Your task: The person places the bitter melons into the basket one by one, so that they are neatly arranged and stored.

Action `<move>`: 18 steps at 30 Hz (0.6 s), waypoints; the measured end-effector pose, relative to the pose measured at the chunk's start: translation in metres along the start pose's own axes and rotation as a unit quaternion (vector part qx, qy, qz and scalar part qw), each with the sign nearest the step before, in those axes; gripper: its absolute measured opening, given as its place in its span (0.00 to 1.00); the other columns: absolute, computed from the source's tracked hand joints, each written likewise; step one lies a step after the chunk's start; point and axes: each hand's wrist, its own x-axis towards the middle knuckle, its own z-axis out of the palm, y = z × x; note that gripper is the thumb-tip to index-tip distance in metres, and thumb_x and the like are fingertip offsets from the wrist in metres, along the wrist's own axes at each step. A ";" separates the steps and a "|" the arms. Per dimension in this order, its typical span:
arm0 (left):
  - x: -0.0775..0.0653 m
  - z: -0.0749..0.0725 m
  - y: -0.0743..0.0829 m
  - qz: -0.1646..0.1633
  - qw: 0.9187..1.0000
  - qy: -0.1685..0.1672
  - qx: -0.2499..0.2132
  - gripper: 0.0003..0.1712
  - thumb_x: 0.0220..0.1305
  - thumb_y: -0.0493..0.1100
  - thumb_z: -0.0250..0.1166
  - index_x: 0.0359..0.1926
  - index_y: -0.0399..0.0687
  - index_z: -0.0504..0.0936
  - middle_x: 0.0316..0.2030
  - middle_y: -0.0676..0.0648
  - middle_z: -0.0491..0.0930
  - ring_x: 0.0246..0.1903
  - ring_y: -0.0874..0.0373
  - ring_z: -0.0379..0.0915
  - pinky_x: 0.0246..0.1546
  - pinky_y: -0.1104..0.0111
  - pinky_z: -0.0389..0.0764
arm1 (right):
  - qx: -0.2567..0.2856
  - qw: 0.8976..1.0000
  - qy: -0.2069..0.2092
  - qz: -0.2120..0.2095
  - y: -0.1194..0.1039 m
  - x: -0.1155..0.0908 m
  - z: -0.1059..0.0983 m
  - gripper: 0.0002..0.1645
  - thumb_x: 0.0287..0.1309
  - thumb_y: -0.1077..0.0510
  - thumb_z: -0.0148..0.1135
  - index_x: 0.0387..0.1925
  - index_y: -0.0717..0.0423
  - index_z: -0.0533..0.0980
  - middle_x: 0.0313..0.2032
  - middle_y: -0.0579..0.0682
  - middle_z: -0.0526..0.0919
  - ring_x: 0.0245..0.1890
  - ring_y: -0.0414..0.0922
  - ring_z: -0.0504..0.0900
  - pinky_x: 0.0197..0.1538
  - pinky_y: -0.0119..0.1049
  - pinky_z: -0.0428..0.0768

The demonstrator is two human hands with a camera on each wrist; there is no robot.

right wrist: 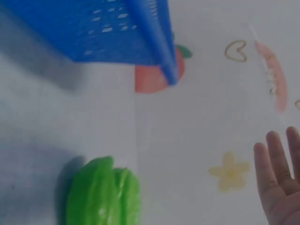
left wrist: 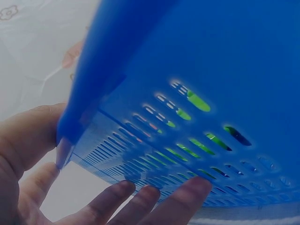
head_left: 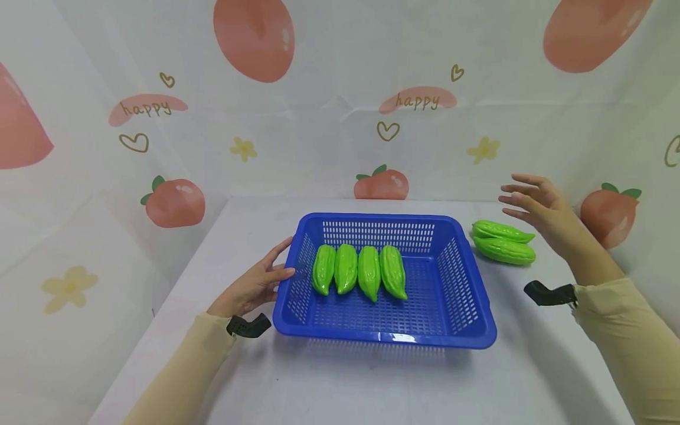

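Observation:
Several green bitter melons (head_left: 346, 269) lie side by side in the left half of a blue plastic basket (head_left: 385, 339). My left hand (head_left: 248, 290) grips the basket's left side. In the left wrist view, the thumb is at the rim and the other fingers (left wrist: 185, 199) spread against the slotted outer wall. Above and to the right of two more bitter melons (head_left: 504, 250), my right hand (head_left: 552, 215) hovers with relaxed, spread fingers and holds nothing. The right wrist view shows that pair of melons (right wrist: 96, 199) beneath the basket's corner, with the hand at the far right.
The basket stands on a white-covered table (head_left: 340, 389); the loose melons lie just beyond its right rim. A white cloth backdrop (head_left: 313, 141) with printed fruit, hearts and flowers rises behind the table. Black wrist devices (head_left: 549, 293) are worn at both cuffs.

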 end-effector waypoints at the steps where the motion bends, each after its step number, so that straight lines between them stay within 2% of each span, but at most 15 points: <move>1: 0.000 0.000 0.000 -0.001 1.000 0.000 -0.001 0.45 0.68 0.43 0.61 0.74 0.79 0.44 0.68 0.35 0.62 0.49 0.47 0.80 0.50 0.48 0.80 | 0.005 1.000 0.009 -0.005 0.004 -0.003 -0.003 0.24 0.69 0.70 0.45 0.63 0.54 0.65 0.51 0.45 0.78 0.50 0.37 0.81 0.49 0.24 0.80; 8: 0.001 0.000 0.000 -0.002 1.000 0.004 0.004 0.45 0.68 0.44 0.61 0.74 0.79 0.45 0.68 0.35 0.62 0.49 0.47 0.80 0.50 0.49 0.80 | 0.017 0.998 0.064 -0.023 0.025 -0.020 -0.021 0.23 0.66 0.73 0.48 0.60 0.57 0.68 0.49 0.46 0.81 0.48 0.36 0.83 0.48 0.23 0.80; 13: 0.000 0.000 0.001 -0.002 1.000 0.003 0.007 0.45 0.68 0.45 0.61 0.74 0.79 0.45 0.67 0.35 0.63 0.49 0.47 0.80 0.49 0.49 0.81 | 0.054 0.995 0.077 -0.026 0.040 -0.028 -0.034 0.23 0.65 0.76 0.46 0.57 0.57 0.72 0.47 0.46 0.83 0.47 0.37 0.84 0.48 0.24 0.80; 18: 0.000 0.000 0.001 -0.003 1.000 0.001 0.003 0.45 0.68 0.44 0.61 0.74 0.79 0.45 0.68 0.35 0.62 0.49 0.47 0.80 0.50 0.49 0.80 | 0.044 0.995 0.089 -0.015 0.053 -0.035 -0.044 0.22 0.65 0.76 0.47 0.54 0.55 0.74 0.45 0.44 0.84 0.45 0.35 0.84 0.47 0.22 0.80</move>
